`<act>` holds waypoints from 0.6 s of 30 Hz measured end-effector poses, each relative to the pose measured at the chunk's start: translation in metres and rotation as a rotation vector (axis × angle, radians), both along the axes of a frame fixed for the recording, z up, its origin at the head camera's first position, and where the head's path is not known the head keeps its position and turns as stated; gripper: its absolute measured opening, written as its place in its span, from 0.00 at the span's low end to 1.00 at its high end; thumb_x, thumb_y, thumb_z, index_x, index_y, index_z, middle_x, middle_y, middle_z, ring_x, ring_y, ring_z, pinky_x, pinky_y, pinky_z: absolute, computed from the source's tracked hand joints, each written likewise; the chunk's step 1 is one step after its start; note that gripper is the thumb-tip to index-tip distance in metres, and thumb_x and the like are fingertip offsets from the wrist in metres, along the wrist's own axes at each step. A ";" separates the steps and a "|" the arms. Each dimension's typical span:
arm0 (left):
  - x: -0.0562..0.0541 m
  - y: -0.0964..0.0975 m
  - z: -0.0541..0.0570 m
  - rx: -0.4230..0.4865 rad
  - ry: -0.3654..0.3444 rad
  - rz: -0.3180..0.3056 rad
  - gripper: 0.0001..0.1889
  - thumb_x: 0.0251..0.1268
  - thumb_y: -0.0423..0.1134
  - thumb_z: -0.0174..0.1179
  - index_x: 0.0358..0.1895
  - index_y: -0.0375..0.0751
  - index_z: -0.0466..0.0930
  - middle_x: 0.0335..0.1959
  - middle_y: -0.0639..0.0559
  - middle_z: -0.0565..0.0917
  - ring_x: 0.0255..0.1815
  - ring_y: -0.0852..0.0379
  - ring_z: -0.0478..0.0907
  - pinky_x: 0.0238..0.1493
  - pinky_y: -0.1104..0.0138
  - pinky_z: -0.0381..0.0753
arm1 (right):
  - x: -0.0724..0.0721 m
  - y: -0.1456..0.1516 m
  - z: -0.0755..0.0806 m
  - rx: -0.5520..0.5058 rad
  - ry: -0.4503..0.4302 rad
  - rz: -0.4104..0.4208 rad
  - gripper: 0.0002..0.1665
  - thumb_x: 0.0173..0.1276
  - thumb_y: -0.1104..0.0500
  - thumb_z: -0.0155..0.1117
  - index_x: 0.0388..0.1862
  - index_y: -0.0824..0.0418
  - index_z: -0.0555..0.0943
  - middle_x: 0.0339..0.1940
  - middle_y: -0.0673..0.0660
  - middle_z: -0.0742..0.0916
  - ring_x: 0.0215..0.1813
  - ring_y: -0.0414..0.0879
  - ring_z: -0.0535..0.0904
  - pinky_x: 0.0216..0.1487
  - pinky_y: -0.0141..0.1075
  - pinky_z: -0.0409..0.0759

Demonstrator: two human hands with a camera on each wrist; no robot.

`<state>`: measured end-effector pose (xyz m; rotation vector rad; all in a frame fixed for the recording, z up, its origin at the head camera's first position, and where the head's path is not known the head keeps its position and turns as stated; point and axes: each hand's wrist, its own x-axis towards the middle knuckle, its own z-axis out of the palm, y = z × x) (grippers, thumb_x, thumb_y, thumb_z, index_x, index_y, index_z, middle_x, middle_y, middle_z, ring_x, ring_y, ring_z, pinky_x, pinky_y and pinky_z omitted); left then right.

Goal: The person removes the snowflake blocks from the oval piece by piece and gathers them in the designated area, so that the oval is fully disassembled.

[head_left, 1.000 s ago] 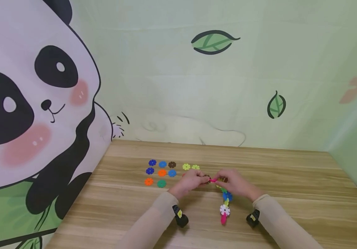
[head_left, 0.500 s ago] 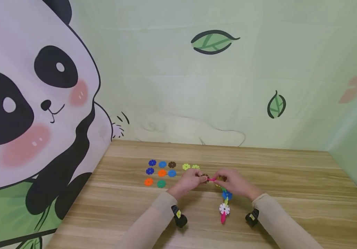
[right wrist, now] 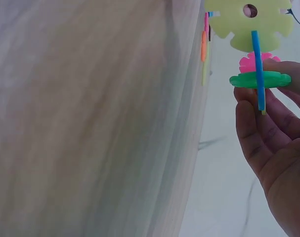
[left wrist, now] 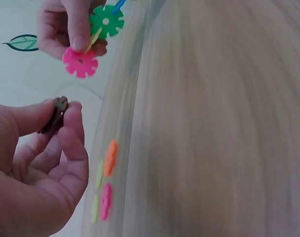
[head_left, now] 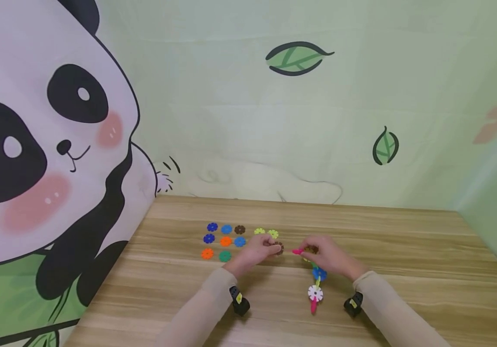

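Observation:
My left hand (head_left: 254, 251) pinches a brown notched disc (left wrist: 55, 117) between thumb and fingertips, above the table. Across a small gap, my right hand (head_left: 327, 254) grips the upper end of a chain of interlocked notched flower discs. A pink disc (left wrist: 80, 63) sticks out beyond the right thumb, and a green disc (left wrist: 111, 22) follows along the chain. From that hand the chain hangs toward me, with a blue disc (head_left: 319, 273), a white disc (head_left: 315, 293) and a pink disc (head_left: 314, 305) at its lower end. The right fingers partly cover the chain's top.
Loose discs lie on the wooden table (head_left: 404, 270) left of the hands: dark blue (head_left: 212, 226), orange (head_left: 207, 253), green (head_left: 224, 256), brown (head_left: 240, 230) and others. Yellow-green discs (head_left: 273, 233) lie just beyond the left hand. A panda-printed wall stands behind and to the left.
My left hand has drawn leftward with the brown disc, which met the chain's pink end disc before and is now apart from it. The right hand stays nearly in place; the chain's lower end swings slightly right.

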<state>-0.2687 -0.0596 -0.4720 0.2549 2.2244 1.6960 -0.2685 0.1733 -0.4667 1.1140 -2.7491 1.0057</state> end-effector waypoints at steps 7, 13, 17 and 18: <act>0.001 -0.018 0.002 0.036 -0.026 -0.024 0.08 0.66 0.28 0.56 0.45 0.28 0.75 0.39 0.42 0.82 0.43 0.45 0.82 0.43 0.61 0.81 | 0.001 0.002 0.000 0.008 -0.010 -0.011 0.03 0.65 0.62 0.64 0.37 0.57 0.84 0.31 0.42 0.81 0.31 0.38 0.72 0.33 0.33 0.75; 0.003 -0.036 0.005 0.014 0.007 -0.039 0.14 0.64 0.25 0.57 0.52 0.27 0.74 0.44 0.39 0.81 0.45 0.45 0.80 0.46 0.61 0.80 | 0.000 0.003 0.000 0.001 -0.012 -0.008 0.03 0.65 0.62 0.64 0.37 0.57 0.84 0.31 0.42 0.81 0.31 0.38 0.72 0.33 0.33 0.75; 0.002 -0.051 0.003 -0.103 0.083 -0.079 0.15 0.61 0.27 0.60 0.52 0.33 0.76 0.44 0.44 0.81 0.46 0.50 0.78 0.44 0.62 0.80 | 0.001 0.003 0.001 0.002 -0.020 -0.013 0.03 0.65 0.62 0.65 0.37 0.57 0.84 0.31 0.42 0.82 0.31 0.38 0.72 0.33 0.32 0.74; 0.002 -0.055 0.003 -0.131 0.100 -0.090 0.16 0.60 0.27 0.61 0.53 0.35 0.76 0.45 0.44 0.81 0.47 0.50 0.77 0.44 0.62 0.79 | 0.001 0.003 0.001 0.004 -0.018 -0.014 0.03 0.65 0.62 0.65 0.37 0.57 0.84 0.31 0.42 0.82 0.31 0.38 0.72 0.33 0.32 0.74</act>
